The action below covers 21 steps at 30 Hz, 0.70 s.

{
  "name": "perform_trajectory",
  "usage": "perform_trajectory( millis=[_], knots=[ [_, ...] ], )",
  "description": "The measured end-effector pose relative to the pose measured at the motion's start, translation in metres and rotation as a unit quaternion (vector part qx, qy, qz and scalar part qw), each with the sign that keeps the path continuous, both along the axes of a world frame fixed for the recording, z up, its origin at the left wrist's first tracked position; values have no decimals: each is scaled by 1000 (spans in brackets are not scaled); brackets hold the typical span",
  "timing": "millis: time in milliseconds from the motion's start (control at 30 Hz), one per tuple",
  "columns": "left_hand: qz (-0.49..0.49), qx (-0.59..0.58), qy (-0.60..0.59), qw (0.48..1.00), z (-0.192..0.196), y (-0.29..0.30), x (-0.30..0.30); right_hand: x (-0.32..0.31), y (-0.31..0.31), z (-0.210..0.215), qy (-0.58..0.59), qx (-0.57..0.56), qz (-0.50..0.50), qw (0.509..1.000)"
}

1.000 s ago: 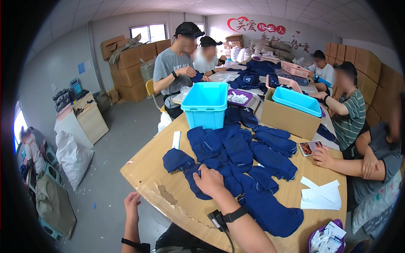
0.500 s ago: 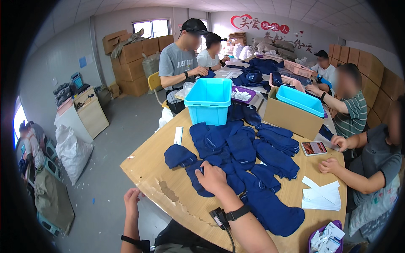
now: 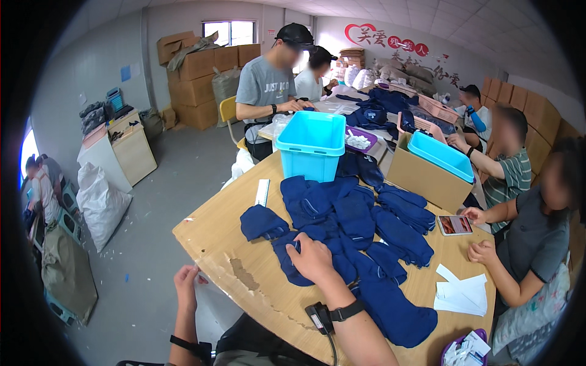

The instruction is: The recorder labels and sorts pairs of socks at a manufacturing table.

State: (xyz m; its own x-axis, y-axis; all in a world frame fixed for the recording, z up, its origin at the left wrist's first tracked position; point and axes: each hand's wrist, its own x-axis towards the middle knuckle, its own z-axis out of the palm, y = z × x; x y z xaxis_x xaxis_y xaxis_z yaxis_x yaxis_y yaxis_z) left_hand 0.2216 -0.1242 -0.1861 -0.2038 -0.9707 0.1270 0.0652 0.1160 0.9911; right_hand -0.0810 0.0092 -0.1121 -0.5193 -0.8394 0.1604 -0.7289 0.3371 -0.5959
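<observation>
Navy-blue cloth pieces [image 3: 354,226] heaped on pale wood-look table [image 3: 210,229], in front of rectangular turquoise plastic bin [image 3: 311,149]. Right hand [image 3: 312,261] on heap, loosely curled; cannot tell if pinching. Left hand [image 3: 186,283] half-curled at table edge, left of bin; grip unclear.
</observation>
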Motion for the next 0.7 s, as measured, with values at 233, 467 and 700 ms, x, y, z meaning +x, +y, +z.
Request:
perform_trajectory(
  millis=[233,467,700],
  knots=[
    [4,8,17,1000,11,0,-2,-2,-1,4,-3,1,1,1000],
    [-7,44,17,999,20,2,1,-1,0,1,-5,-7,6,1000],
    [-32,26,5,999,23,-2,1,-2,1,0,2,-25,4,1000]
  ],
)
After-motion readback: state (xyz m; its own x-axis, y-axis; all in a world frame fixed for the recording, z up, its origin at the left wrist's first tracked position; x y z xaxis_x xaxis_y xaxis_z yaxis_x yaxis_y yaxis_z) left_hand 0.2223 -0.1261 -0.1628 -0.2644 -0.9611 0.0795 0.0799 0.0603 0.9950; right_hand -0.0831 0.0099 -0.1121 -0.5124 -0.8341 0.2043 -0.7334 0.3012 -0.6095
